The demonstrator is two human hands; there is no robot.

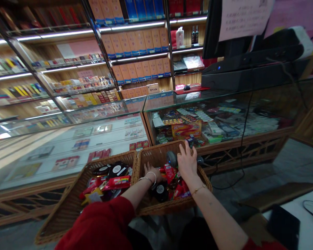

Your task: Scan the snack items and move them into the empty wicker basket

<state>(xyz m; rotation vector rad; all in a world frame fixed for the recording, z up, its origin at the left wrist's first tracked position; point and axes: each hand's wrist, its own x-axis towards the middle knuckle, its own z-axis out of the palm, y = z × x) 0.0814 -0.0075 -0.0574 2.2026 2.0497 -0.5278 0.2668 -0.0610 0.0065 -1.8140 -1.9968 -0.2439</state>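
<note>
My left hand point(151, 171), with a bangle at the wrist, reaches into the right wicker basket point(159, 209). Its visible fingers are apart near the inner far-left wall, and part of the hand is low among the packets. My right hand point(187, 161) is curled over a grey handheld scanner point(171, 159) at the basket's far side; its fingertips reach the rim. The scanner shows on both sides of that hand. Red snack packets point(169, 173) and a round black container point(161, 192) lie in this basket.
A second wicker basket point(57, 207) with red packets point(117, 182) and black containers point(118, 170) adjoins on the left. Glass display cases point(198, 104) stand directly beyond. A black cable point(243, 149) hangs at right, below a monitor point(213, 31). A white surface point(306, 211) is at lower right.
</note>
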